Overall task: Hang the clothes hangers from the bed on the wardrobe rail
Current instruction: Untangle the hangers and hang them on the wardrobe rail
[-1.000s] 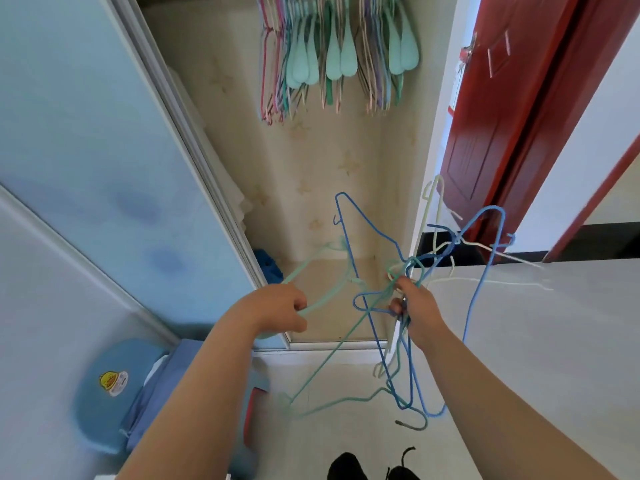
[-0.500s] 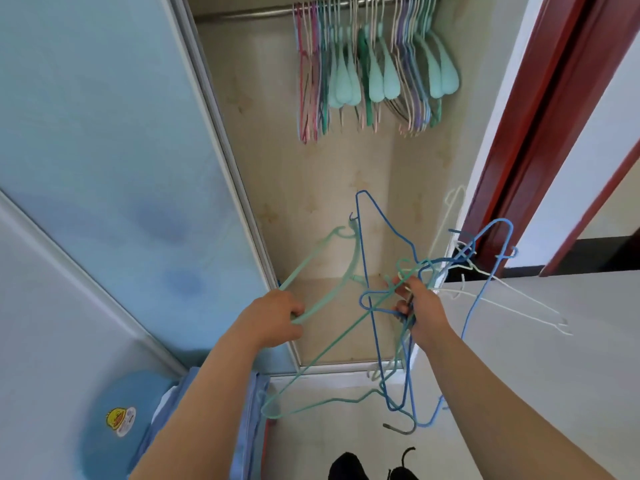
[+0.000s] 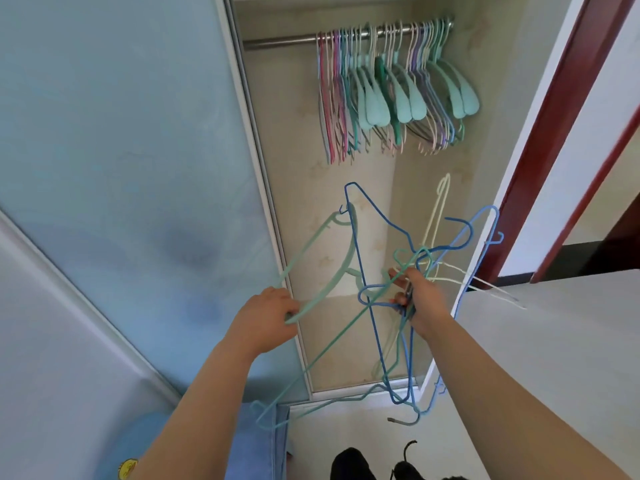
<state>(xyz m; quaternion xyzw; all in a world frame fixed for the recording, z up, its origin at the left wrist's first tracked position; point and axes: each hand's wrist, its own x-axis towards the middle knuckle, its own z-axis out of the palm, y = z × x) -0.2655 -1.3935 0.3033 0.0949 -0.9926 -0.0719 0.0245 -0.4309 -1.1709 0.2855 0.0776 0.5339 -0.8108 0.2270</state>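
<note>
My left hand [image 3: 264, 318] grips the arm of a light green plastic hanger [image 3: 329, 271], its hook up near a blue wire hanger. My right hand [image 3: 420, 299] grips a tangled bunch of wire hangers [image 3: 398, 341], blue, green and cream, which stick out up, down and to the right. High in the open wardrobe runs the metal rail [image 3: 280, 41]. Several hangers [image 3: 391, 95], pink, teal and purple, hang packed together on its right part.
A pale blue sliding wardrobe door [image 3: 121, 150] fills the left. A red door frame [image 3: 554, 133] stands at the right, beside a white surface [image 3: 554, 341]. Blue things lie on the floor at lower left, and dark shoes [image 3: 353, 464] show at the bottom.
The view has tilted upward, so the rail and its hung hangers now show in full. Both hands have risen slightly with their hangers; the grips are unchanged.
</note>
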